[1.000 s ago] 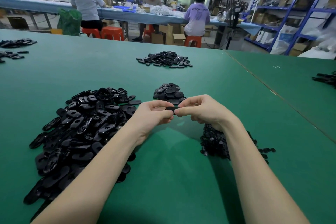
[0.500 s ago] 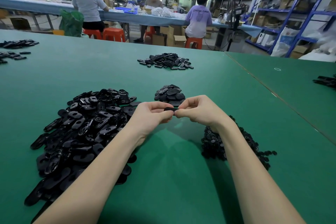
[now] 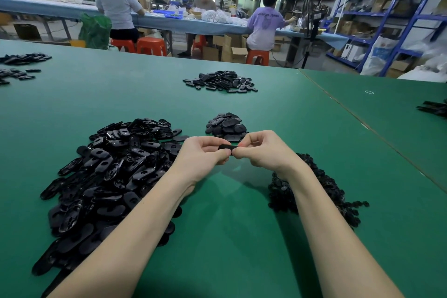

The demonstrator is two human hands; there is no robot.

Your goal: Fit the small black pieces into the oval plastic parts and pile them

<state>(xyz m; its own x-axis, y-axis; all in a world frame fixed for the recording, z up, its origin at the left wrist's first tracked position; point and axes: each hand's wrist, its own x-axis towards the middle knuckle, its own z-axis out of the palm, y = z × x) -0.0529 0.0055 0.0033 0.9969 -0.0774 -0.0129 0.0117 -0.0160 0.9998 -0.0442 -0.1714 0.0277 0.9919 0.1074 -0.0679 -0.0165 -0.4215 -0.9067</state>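
Both hands meet above the green table [image 3: 229, 237] and pinch one black oval plastic part [image 3: 227, 147] between them. My left hand [image 3: 202, 155] grips its left end with curled fingers, and my right hand [image 3: 262, 150] grips its right end. A large heap of loose oval parts [image 3: 108, 176] lies to the left. A small pile of oval parts [image 3: 226, 126] sits just beyond the hands. A heap of small black pieces [image 3: 321, 189] lies under my right forearm, partly hidden by it. Any small piece inside the held part is hidden by my fingers.
Another pile of black parts [image 3: 220, 81] lies farther back in the middle. More black parts [image 3: 19, 65] sit at the far left and black parts [image 3: 435, 109] at the right edge. A seam [image 3: 362, 123] divides the table. People sit at a bench beyond.
Both hands stay together on the same oval part and have shifted only slightly. The piles have not moved.
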